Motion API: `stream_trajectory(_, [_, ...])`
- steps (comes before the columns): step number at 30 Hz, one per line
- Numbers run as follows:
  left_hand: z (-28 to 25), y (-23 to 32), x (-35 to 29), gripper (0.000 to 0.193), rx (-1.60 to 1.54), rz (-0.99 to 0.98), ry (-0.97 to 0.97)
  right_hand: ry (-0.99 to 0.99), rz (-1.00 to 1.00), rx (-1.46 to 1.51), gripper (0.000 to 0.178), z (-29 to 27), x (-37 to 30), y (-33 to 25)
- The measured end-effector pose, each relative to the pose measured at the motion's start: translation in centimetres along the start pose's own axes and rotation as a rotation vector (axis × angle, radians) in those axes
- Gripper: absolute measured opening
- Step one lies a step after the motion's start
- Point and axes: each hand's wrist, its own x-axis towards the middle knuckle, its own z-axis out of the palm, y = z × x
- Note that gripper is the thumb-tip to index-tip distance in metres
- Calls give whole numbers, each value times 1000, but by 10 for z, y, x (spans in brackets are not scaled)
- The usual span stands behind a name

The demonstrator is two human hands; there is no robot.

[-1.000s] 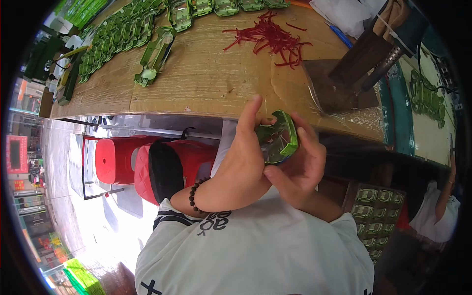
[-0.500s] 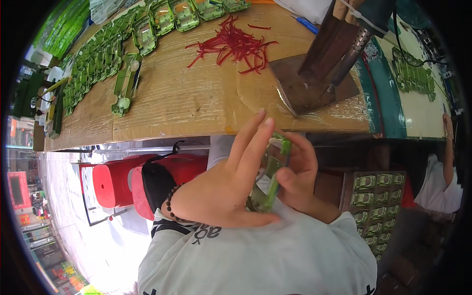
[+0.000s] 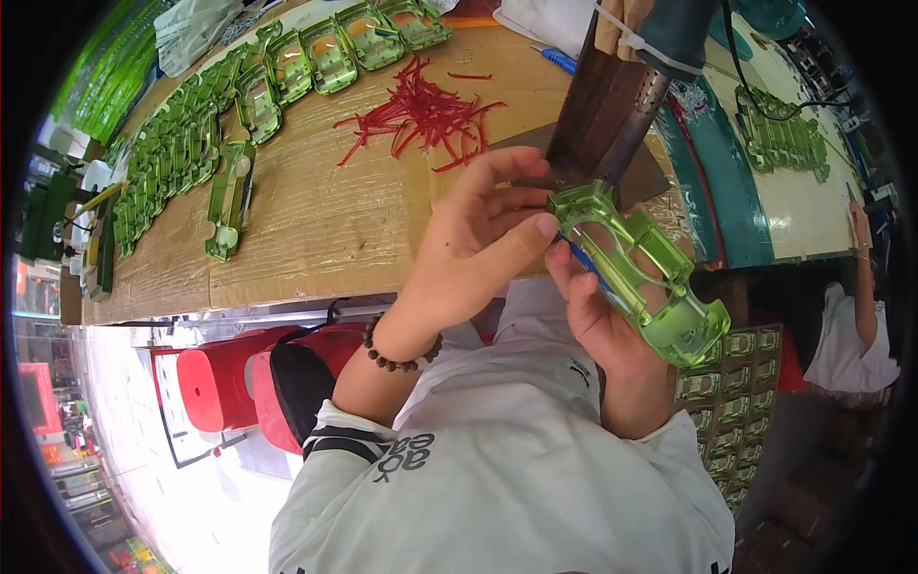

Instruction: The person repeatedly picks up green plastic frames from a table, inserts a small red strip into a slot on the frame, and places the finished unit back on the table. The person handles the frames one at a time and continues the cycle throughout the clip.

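Two hands (image 3: 469, 253) (image 3: 610, 330) in grip of a green frame (image 3: 623, 271), blue strip (image 3: 581, 256) alongside only partly visible

"How many hands?"
"Two: one left hand (image 3: 483, 239), one right hand (image 3: 604, 320). One beaded bracelet (image 3: 392, 364) too."
"And green car-shaped plastic shells?"
"One held shell (image 3: 633, 260) at three o'clock, one lone shell (image 3: 226, 206) on the desk (image 3: 320, 230) at ten, five in a curved row (image 3: 328, 59) from eleven to twelve. The packed shells (image 3: 177, 163) at ten, two and four are too crowded to count."
"Anything else?"
"Two red stools (image 3: 229, 376) at eight, one heat gun (image 3: 643, 115) between one and two, one blue pen-like tool (image 3: 558, 60) at one, one heap of red strips (image 3: 421, 113) at twelve."
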Motion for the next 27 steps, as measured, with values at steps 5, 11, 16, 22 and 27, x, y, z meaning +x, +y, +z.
stream_trajectory(5, [-8,-5,-3,51,-28,128,-178,-145,145,125,49,-1,9,-10])
stream_trajectory(11, [-10,-1,-8,61,-63,103,-233,-202,225,115,51,-4,12,-17])
stream_trajectory(16, [-10,-2,-11,67,-35,115,-260,-235,245,87,54,-7,12,-20])
stream_trajectory(22, [-11,-5,-9,69,34,143,-305,-263,235,74,55,-12,10,-23])
stream_trajectory(27, [-14,-4,-7,70,80,187,-346,-244,231,118,58,-7,9,-21])
